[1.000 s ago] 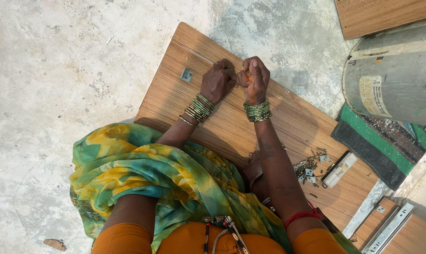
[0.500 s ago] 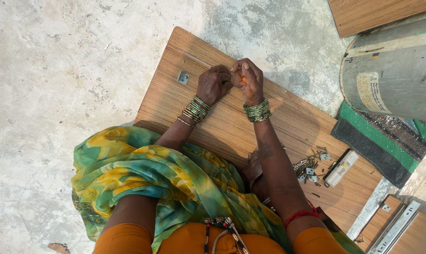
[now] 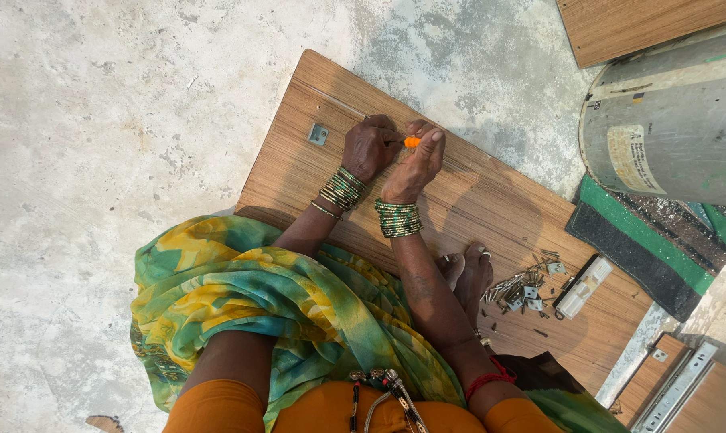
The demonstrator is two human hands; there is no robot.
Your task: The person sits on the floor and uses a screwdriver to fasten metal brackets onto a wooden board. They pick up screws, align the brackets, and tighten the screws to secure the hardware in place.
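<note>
Wood-grain board (image 3: 491, 208) lies flat on the concrete floor (image 3: 122, 144), a small metal plate (image 3: 318, 134) fixed near its far-left corner. Both hands meet beside it: the left hand (image 3: 369, 149) is fisted, its contents hidden; the right hand (image 3: 415, 164) pinches an orange-handled tool (image 3: 412, 142), its tip hidden, just right of the left fist.

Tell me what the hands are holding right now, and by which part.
An orange-handled tool, likely a screwdriver, gripped at its handle by both the left hand and right hand over the wooden board; its tip is hidden.
</note>
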